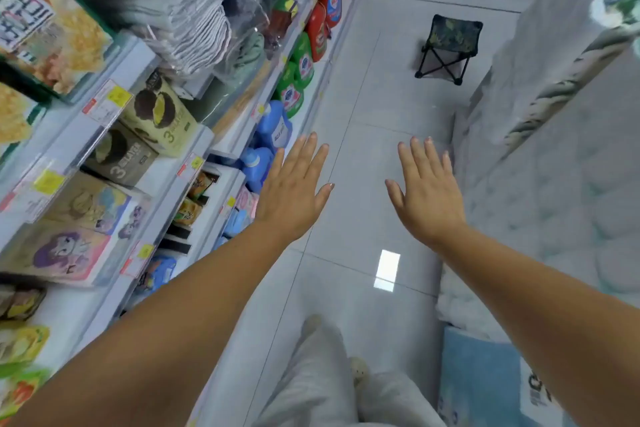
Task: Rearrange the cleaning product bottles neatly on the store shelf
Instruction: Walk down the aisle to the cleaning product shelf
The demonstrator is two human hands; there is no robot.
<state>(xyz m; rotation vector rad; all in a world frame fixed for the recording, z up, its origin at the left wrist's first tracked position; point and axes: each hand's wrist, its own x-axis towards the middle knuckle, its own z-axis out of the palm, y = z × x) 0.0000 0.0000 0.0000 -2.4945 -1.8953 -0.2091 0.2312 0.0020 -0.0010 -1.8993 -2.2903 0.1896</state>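
Head view: both arms stretch out over the aisle floor [363, 97]. The left hand [294, 191] and right hand [427, 194] are flat, fingers spread, grasping nothing.

The cleaning bottles sit on the lowest shelf [313, 107] at centre left of the frame: blue bottles [273, 128] just beyond the left fingertips, green bottles [294, 80] farther up, and red bottles [332, 0] toward the top centre. None is touched yet.

The step in hand looks like the reach. It would go best by crouching toward the blue ones first, taking each by its handle or body with one hand and steadying it with the other.

The bottles seem to stand upright, long axis vertical, labels facing the aisle; the row runs diagonally from centre left to upper centre.
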